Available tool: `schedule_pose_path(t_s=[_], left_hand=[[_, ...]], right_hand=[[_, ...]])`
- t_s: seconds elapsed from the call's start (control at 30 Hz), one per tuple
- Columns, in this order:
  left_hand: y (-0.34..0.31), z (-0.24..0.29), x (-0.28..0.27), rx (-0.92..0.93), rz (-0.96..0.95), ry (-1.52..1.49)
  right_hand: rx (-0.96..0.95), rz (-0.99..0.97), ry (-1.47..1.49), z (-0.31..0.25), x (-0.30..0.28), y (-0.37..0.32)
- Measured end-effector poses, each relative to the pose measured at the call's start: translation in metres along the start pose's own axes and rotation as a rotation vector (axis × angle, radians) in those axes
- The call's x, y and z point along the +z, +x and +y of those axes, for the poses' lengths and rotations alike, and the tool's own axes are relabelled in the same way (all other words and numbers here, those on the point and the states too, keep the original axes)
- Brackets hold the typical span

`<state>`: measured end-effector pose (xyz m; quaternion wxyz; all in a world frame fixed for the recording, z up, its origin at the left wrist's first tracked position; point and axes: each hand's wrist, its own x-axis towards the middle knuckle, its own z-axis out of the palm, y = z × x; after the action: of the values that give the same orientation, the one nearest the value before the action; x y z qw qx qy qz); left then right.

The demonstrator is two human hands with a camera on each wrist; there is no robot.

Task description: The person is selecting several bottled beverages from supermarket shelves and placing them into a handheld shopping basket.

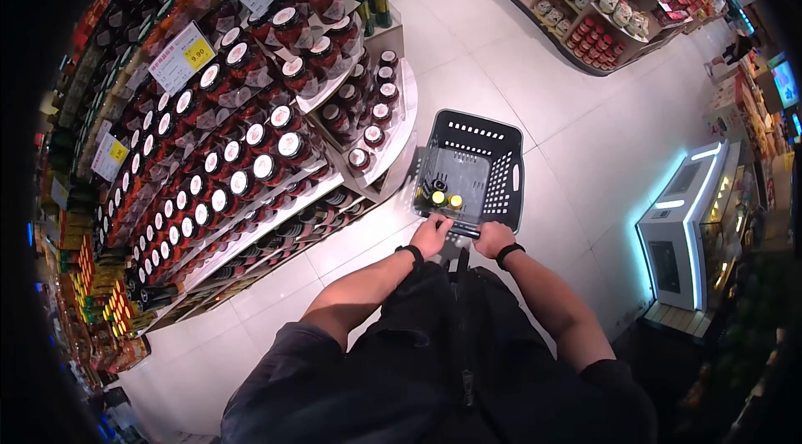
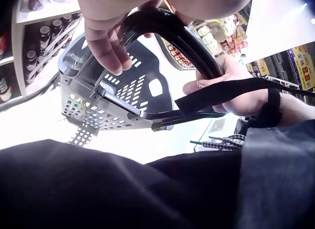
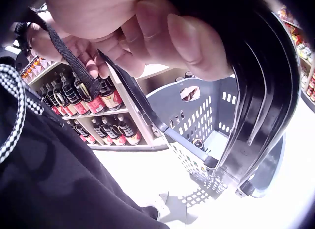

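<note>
A black shopping basket (image 1: 501, 185) hangs in front of the body, with a few yellow-capped bottles (image 1: 439, 197) at its near end. My left hand (image 1: 431, 235) holds the left part of the black handle; in the left wrist view its fingers curl over the handle (image 2: 162, 23). My right hand (image 1: 494, 239) grips the handle's right part, its fingers wrapped round it in the right wrist view, beside the perforated basket wall (image 3: 197, 113). A black strap (image 2: 226, 93) crosses near the hands.
Tiered shelves of red jars with white lids (image 1: 242, 181) stand close on the left. A snack shelf (image 1: 585, 5) is at the back right, and a lit display unit (image 1: 681, 227) at the right. Pale floor tiles (image 1: 568, 143) lie between them.
</note>
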<state>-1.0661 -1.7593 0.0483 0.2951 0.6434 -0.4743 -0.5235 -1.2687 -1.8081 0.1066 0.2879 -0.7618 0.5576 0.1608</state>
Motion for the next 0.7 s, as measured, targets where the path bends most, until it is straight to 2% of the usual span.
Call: schedule_pose_path(t_s=[0.07,0.2,0.33,0.43,0.7], left_hand=[[0.005,0.003,-0.002,-0.039,0.007,0.080],[0.027,0.022,0.001,-0.084,-0.035,0.017],[0.054,0.039,0.007,-0.040,0.082,0.006],[0.076,0.056,0.013,-0.061,0.095,0.009],[0.143,0.133,0.051,-0.088,0.257,0.038]], right_hand=[[-0.011,-0.017,-0.004,0.002,-0.011,0.011],[-0.044,-0.062,-0.063,0.017,-0.029,0.033],[-0.100,-0.024,-0.048,0.031,-0.054,0.059],[-0.159,-0.030,-0.056,0.047,-0.078,0.080],[-0.288,-0.072,-0.078,0.113,-0.159,0.142]])
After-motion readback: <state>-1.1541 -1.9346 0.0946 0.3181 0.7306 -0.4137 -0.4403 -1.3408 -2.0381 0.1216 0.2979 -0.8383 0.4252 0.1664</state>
